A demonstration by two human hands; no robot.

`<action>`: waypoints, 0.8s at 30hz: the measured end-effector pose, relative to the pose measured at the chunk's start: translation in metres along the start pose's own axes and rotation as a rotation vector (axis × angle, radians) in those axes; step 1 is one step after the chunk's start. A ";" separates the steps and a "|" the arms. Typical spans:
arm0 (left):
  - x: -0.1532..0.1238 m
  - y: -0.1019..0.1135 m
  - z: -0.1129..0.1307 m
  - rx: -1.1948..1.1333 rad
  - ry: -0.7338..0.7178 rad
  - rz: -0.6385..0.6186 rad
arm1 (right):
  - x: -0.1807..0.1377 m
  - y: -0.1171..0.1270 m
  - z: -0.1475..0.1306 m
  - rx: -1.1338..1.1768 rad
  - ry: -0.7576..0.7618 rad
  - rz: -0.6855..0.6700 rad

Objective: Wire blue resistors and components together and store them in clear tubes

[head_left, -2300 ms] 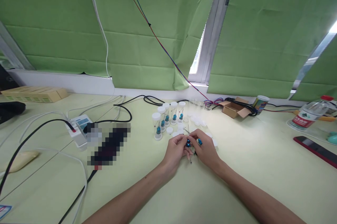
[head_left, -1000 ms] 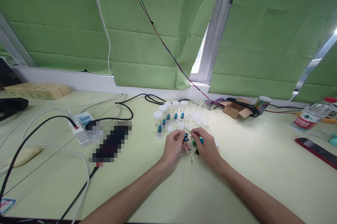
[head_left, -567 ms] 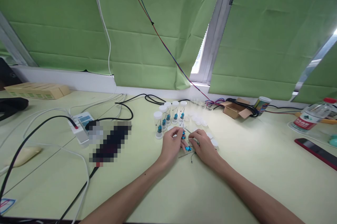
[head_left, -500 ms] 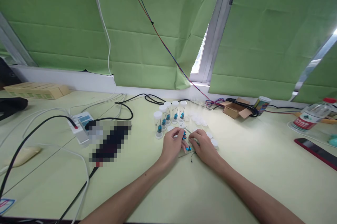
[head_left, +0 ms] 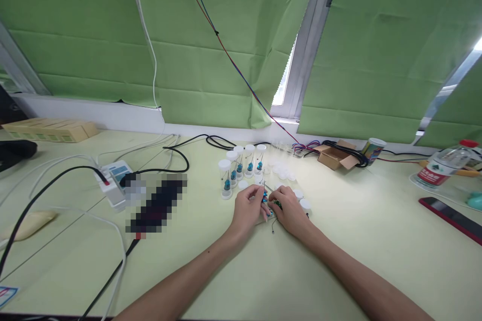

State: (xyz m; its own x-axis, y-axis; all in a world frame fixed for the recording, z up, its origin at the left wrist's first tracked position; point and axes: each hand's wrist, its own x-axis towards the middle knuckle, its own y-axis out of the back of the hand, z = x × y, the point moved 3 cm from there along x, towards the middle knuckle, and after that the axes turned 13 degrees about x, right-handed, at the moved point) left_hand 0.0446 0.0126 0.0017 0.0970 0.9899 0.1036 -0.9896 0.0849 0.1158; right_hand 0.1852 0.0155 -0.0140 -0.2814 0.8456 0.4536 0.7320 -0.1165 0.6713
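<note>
We judge this to be close finger work on one small blue part (head_left: 264,196), which sits pinched in our left hand (head_left: 246,209), its thin rod pointing up, over the middle of the desk (head_left: 244,281). Our right hand (head_left: 290,209) is narrow, fingers curled over a green piece (head_left: 277,204); whether they grip it we cannot tell. The next move seems to call for a steady left pinch while the right fingertips do the fine adjusting. A dark wire (head_left: 273,224) lies below the hands, toward the desk's front edge.

Against half a second ago, the green piece now shows at our right fingertips, where we could not see it, and the second blue part (head_left: 270,213) under our left fingers is more hidden. Toward the desk's far edge, the capped tubes (head_left: 226,183) stand upright as they did.
</note>
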 end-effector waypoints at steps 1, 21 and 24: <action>0.000 -0.001 0.000 0.003 0.001 -0.003 | 0.000 0.000 -0.001 -0.005 -0.001 -0.006; -0.002 -0.002 0.002 -0.048 0.064 -0.013 | 0.000 0.011 -0.016 0.205 0.027 0.175; -0.003 -0.002 0.002 -0.056 0.064 -0.015 | 0.000 0.015 -0.018 0.250 0.046 0.242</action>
State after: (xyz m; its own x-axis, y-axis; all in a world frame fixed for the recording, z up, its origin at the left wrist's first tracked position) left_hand 0.0471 0.0096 0.0033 0.1065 0.9935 0.0389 -0.9927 0.1041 0.0609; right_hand 0.1850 0.0041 0.0065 -0.1044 0.7842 0.6116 0.9086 -0.1749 0.3794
